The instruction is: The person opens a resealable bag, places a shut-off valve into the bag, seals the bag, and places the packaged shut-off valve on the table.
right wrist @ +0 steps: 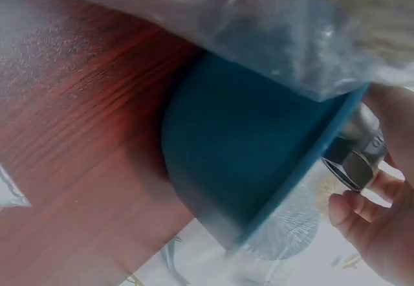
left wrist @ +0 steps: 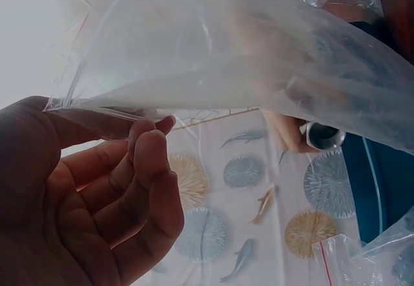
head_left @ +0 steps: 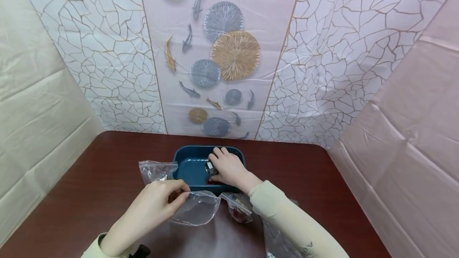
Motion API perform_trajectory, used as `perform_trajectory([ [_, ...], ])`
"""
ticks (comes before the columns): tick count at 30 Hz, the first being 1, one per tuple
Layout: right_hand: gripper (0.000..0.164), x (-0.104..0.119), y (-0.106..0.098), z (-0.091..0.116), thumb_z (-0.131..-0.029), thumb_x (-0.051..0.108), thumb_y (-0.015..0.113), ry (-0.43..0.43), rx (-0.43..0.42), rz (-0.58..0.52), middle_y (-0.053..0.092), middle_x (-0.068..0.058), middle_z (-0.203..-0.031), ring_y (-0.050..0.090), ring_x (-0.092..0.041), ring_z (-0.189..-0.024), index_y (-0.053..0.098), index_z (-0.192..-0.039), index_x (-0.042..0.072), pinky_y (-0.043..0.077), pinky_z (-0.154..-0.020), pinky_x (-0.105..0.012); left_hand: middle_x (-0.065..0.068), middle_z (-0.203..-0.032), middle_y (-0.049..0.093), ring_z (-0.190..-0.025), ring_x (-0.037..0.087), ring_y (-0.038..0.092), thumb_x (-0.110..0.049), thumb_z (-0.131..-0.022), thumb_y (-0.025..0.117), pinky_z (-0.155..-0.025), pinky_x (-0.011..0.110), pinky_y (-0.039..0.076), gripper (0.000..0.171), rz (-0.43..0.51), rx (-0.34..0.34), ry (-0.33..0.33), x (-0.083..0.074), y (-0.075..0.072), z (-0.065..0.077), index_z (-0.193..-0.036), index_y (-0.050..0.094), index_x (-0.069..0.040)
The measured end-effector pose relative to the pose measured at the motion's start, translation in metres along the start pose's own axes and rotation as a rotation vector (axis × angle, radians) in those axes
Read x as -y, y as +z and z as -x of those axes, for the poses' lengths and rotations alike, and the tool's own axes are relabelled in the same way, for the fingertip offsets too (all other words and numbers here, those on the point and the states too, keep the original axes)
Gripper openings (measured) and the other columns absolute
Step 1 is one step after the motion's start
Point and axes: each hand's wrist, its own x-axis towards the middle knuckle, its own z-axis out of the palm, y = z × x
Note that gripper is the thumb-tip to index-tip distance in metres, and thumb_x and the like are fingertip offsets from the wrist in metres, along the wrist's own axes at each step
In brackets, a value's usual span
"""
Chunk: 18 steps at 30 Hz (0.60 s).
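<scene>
My left hand (head_left: 152, 202) pinches the edge of a clear zip bag (head_left: 199, 210) between thumb and fingertips, just in front of the blue tray (head_left: 191, 154). In the left wrist view the bag's film spreads above the curled fingers. Over the tray's right half, my right hand (head_left: 231, 168) grips a shiny metal pipe fitting (head_left: 210, 167) with a hex-sided part. The right wrist view shows the fitting (right wrist: 354, 160) at the tray's rim, and its open round end (left wrist: 325, 136) shows in the left wrist view. A small red thing (head_left: 209, 182) appears below the right thumb.
Left of the tray lies another clear zip bag (head_left: 157, 169). A small bag with dark red contents (head_left: 239, 212) sits in front of the tray, and more clear plastic (head_left: 279, 240) lies by the right forearm. A patterned cloth wall (head_left: 215, 102) rises behind the brown table (head_left: 294, 170).
</scene>
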Motion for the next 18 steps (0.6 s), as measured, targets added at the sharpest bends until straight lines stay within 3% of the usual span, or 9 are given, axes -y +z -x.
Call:
perform_trajectory([
  [6,0.046,0.001,-0.009,0.005,-0.082,0.045,0.083,-0.021,0.053,-0.009,0.052,-0.003,-0.106,0.045,-0.017,-0.083,0.07,-0.117,0.018,0.049,-0.065,-0.027,-0.02,-0.061,0.049,-0.05,-0.002,0.042,-0.014,-0.095,0.071,-0.048,0.023,0.04,0.005,0.012,0.021,-0.027,0.0,0.0,0.001,-0.093,0.073,-0.019],
  [10,0.047,0.002,-0.014,0.007,-0.084,0.043,0.082,-0.009,0.108,-0.038,0.053,-0.003,-0.111,0.049,-0.017,-0.089,0.07,-0.122,0.019,0.051,-0.07,-0.029,-0.02,-0.063,0.05,-0.052,-0.002,0.043,-0.015,-0.095,0.071,-0.049,0.022,0.041,0.004,0.012,0.027,-0.02,0.0,0.002,0.003,-0.093,0.073,-0.018],
  [18,0.043,-0.006,-0.019,0.01,-0.089,0.024,0.079,-0.035,0.219,-0.21,0.059,-0.003,-0.116,0.056,-0.017,-0.102,0.065,-0.129,0.016,0.052,-0.085,-0.033,-0.02,-0.063,0.049,-0.053,-0.002,0.043,-0.016,-0.095,0.071,-0.05,0.022,0.041,0.004,0.006,0.025,-0.015,-0.001,0.004,0.003,-0.094,0.073,-0.019],
])
